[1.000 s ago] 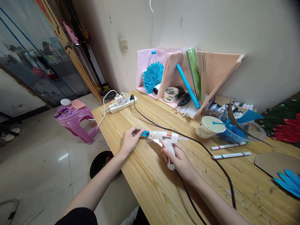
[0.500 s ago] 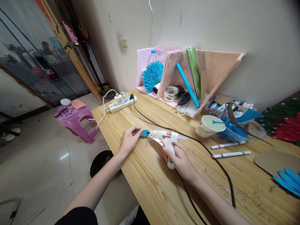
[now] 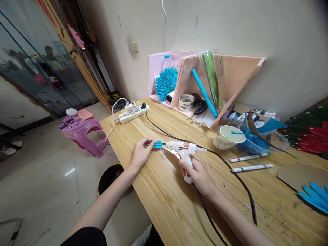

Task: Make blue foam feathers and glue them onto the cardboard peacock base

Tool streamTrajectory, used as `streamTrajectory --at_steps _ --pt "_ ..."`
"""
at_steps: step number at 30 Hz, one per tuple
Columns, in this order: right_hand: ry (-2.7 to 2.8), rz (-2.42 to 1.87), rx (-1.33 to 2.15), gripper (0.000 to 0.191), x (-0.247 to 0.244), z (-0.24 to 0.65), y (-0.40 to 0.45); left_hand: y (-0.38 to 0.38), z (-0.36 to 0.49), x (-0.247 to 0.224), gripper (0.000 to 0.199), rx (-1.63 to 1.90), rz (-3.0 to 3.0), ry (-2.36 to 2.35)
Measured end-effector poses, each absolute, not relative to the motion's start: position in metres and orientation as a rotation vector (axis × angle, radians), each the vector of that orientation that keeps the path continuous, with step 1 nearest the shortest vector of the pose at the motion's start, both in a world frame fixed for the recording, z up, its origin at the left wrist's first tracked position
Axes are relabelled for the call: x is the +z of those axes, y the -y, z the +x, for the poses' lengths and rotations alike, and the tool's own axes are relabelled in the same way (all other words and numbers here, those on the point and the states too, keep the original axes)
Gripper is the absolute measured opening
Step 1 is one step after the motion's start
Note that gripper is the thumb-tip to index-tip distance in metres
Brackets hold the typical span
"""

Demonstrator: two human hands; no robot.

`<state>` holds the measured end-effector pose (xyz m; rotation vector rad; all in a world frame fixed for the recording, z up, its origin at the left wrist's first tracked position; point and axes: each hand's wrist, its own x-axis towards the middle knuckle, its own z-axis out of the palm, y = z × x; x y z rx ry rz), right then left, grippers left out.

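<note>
Between the thumb and fingers of my left hand (image 3: 142, 152) is a small ridged blue piece (image 3: 158, 145), held just above the wooden table (image 3: 159, 191). My right hand (image 3: 198, 174) is wrapped round the handle of a white glue gun (image 3: 182, 149). The gun's nozzle points left, close to the blue piece; whether they touch is too small to tell. A clear glue stick (image 3: 202, 149) juts from the gun's back. Its black cord (image 3: 246, 189) runs over the table.
Right of the gun are a paper cup (image 3: 225, 137), two markers (image 3: 252, 168), a plastic tub (image 3: 279, 140) and cardboard (image 3: 294, 174) with blue petals. Behind stand a pink divider (image 3: 241, 68) with supplies and a power strip (image 3: 134, 114). A bin (image 3: 107, 176) is below the left edge.
The blue piece has turned slightly, its ridged face now showing more. The glue gun has shifted a little to the right, away from the piece.
</note>
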<state>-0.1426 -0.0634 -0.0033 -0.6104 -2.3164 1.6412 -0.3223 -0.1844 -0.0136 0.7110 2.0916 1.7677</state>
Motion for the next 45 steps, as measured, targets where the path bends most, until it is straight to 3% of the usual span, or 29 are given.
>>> streamTrajectory --at_steps 13,45 --pt "2.346 -0.539 1.658 0.028 0.0013 -0.1412 0.0688 0.1837 -0.3220 -0.0127 0.028 1.767 0.705 -2.120" --pt "2.452 -0.584 1.485 0.033 0.0018 -0.1408 0.0673 0.1831 -0.3208 -0.0106 0.028 1.810 0.636 -2.049"
